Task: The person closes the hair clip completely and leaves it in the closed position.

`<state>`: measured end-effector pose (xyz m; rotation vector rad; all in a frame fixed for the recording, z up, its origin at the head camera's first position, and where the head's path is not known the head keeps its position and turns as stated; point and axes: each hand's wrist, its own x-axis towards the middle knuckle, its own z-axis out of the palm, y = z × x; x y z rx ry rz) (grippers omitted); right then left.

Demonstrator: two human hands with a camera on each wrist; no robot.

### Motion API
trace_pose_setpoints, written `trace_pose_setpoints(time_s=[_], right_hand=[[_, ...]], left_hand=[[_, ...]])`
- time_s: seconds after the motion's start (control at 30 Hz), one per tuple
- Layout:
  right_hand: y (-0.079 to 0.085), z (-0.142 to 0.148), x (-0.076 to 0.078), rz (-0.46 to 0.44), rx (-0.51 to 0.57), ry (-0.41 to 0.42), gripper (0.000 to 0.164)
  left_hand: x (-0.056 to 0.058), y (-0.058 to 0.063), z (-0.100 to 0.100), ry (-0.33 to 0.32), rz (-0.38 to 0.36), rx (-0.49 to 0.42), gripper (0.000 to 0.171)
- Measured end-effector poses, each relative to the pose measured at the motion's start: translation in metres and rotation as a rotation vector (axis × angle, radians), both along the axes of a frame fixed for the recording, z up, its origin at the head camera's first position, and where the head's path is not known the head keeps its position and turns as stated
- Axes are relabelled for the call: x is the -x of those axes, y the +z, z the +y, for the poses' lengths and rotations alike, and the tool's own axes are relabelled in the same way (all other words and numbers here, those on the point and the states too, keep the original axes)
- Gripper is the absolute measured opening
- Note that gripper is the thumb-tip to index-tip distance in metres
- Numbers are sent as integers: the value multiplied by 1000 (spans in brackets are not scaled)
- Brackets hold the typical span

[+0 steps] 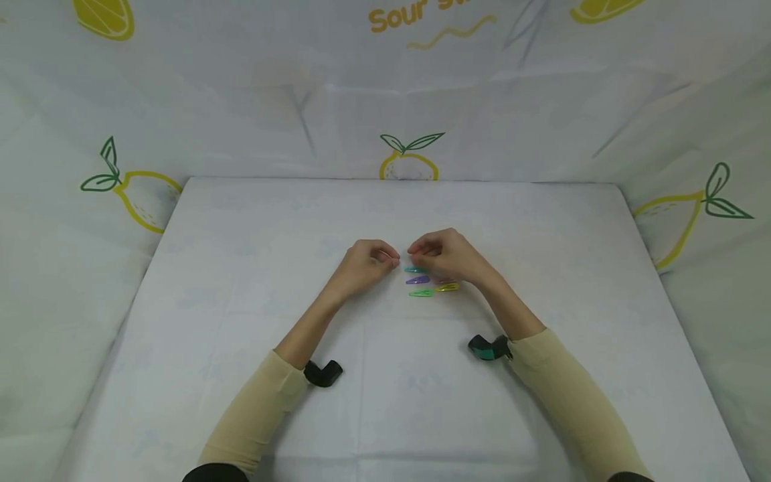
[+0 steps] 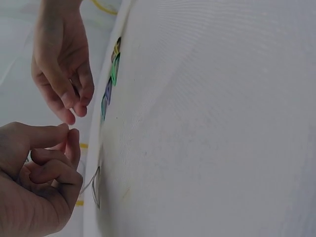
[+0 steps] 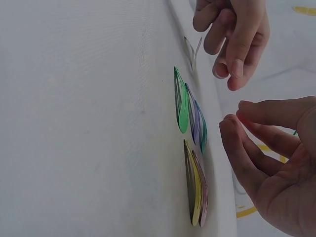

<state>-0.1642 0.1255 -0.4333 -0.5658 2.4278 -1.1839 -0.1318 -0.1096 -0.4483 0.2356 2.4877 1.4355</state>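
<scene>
My left hand [image 1: 364, 268] is raised over the white table, thumb and forefinger pinched together. A thin pale cord [image 2: 94, 187] hangs in a loop beneath its curled fingers and seems to be held by them. Facing it, my right hand [image 1: 448, 254] has its thumb and fingertips drawn close together, a short gap from the left fingertips. Whether anything thin lies between them I cannot tell. Under the right hand lie a teal hair clip [image 1: 414, 270], a purple clip [image 1: 417, 280], a green clip [image 1: 421, 293], a yellow clip [image 1: 447, 287] and a pink clip [image 3: 201, 190].
The white-covered table [image 1: 271, 221] meets a lemon-printed cloth [image 1: 241, 120] at its back and sides. Black wrist cameras [image 1: 323, 373] hang by both forearms, low above the tabletop.
</scene>
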Motion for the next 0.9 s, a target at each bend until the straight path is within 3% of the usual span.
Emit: trace_pose_setpoints(time_s=[0.47, 0.9], right_hand=[[-3, -21, 4, 5, 46, 44, 21], [-6, -40, 4, -81, 48, 56, 23]], left_hand=[[2, 1, -14, 35, 7, -11, 15], [4, 5, -31, 52, 18, 32, 18]])
